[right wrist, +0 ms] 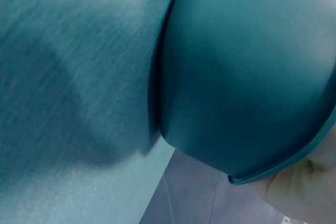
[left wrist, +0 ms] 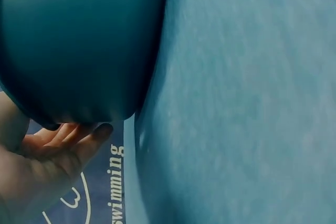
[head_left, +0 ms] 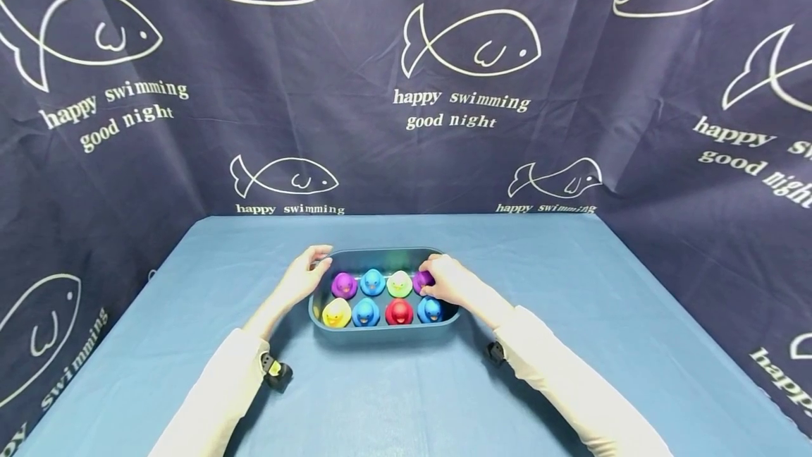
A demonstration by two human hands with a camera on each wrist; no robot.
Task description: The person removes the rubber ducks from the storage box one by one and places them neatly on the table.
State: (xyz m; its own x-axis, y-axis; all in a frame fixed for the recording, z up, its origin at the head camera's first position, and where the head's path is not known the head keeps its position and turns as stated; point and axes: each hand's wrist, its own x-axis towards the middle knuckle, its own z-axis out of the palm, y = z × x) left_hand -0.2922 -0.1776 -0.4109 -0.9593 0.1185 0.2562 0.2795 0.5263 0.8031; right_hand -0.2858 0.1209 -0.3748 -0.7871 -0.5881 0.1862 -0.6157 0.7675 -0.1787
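Observation:
A teal oblong tub (head_left: 384, 333) sits on the table with two rows of rubber ducks in it. My right hand (head_left: 452, 279) reaches over its right end and grips a purple duck (head_left: 421, 281) in the back row, partly covered by the fingers. At the far left corner my left hand (head_left: 302, 279) holds the tub's rim, thumb on top and fingers outside. Along the back row are another purple duck (head_left: 345, 285), a blue duck (head_left: 372, 282) and a pale green duck (head_left: 400, 284). The front row has yellow (head_left: 336, 313), blue (head_left: 366, 312), red (head_left: 399, 312) and blue (head_left: 429, 309) ducks.
A blue cloth covers the table (head_left: 393, 400). Dark curtains (head_left: 355, 125) printed with white fish and lettering hang behind it and at both sides. In the wrist views the tub's end walls (left wrist: 79, 51) fill much of the picture.

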